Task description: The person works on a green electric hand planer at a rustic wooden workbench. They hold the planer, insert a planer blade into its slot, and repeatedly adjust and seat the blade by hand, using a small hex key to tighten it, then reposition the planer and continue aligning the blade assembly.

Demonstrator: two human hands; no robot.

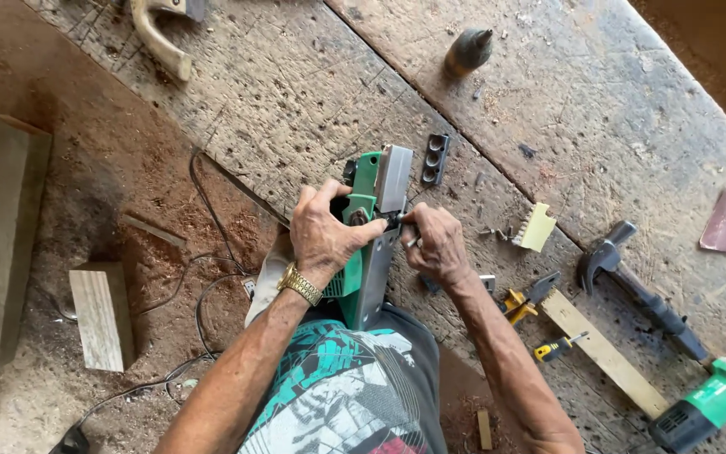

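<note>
A green and grey planer (371, 227) lies on its side at the near edge of a worn wooden bench (313, 92), propped against the person's lap. The left hand (325, 231) grips its green body. The right hand (434, 244) pinches a small tool (398, 219) against the planer's metal base. To the right lie a hammer (632, 286), a screwdriver (558, 345) and a grinder (712, 403).

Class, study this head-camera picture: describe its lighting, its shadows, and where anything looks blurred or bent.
Head view: even daylight, no glare; soft shadows under the hammer and left hand; the top right corner falls dark; the green planer and right hand are sharp; workbench edges bow slightly toward the frame's rim.
</note>
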